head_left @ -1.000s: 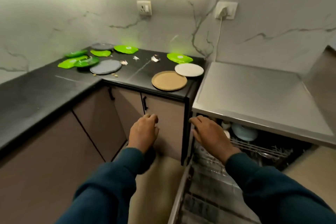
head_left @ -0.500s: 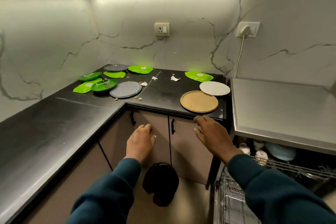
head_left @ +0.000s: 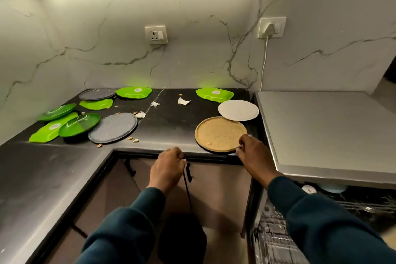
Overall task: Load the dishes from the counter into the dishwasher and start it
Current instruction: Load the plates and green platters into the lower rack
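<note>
A round tan plate (head_left: 218, 133) lies at the front edge of the black counter (head_left: 169, 124), slightly over the edge. My right hand (head_left: 255, 155) pinches its right front rim, thumb on top. My left hand (head_left: 168, 167) hangs with loosely curled fingers at the counter's front edge, holding nothing. Behind the tan plate lies a white plate (head_left: 237, 110), and behind that a green plate (head_left: 214, 93). Two grey plates (head_left: 112, 127) (head_left: 97, 93) and several green plates (head_left: 79, 124) lie at the left. The open dishwasher's lower rack (head_left: 276, 240) is at the bottom right.
Nut shells and torn paper scraps (head_left: 183, 100) are scattered on the counter. The dishwasher's grey top (head_left: 327, 126) adjoins the counter on the right, with a plugged-in cord (head_left: 264, 64) on the wall behind. A dark object (head_left: 182, 240) stands on the floor below my left arm.
My view has risen from the dishwasher to the counter. My right hand moved up from the dishwasher's edge and took the tan plate's rim. My left hand rose to the counter edge.
</note>
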